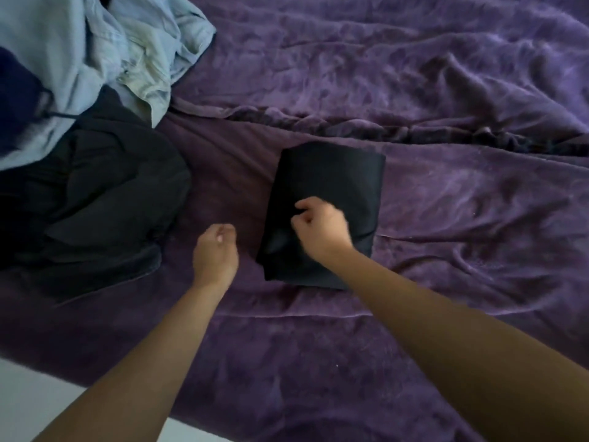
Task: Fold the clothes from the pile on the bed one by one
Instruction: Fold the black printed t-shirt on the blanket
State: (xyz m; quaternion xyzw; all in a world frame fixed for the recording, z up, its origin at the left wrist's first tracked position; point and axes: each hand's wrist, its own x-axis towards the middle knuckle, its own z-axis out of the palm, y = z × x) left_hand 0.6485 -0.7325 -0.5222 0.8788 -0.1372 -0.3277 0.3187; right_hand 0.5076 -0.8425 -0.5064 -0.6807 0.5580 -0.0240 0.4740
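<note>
A black garment (331, 186) lies folded into a neat rectangle on the purple bed cover, at the centre. My right hand (320, 229) is over the garment's near half, slightly blurred. Its fingers are loosely curled, and no fabric is lifted between them. My left hand (215, 253) hovers above the bare cover just left of the garment, also loosely curled and holding nothing. The pile of clothes sits at the left: a crumpled black piece (95, 193) in front and a light blue garment (105, 49) behind it.
The purple plush bed cover (446, 90) is rumpled, with a ridge running across behind the folded garment. A dark blue item (16, 100) shows at the far left edge. The bed's near edge and pale floor (28, 397) are at the lower left.
</note>
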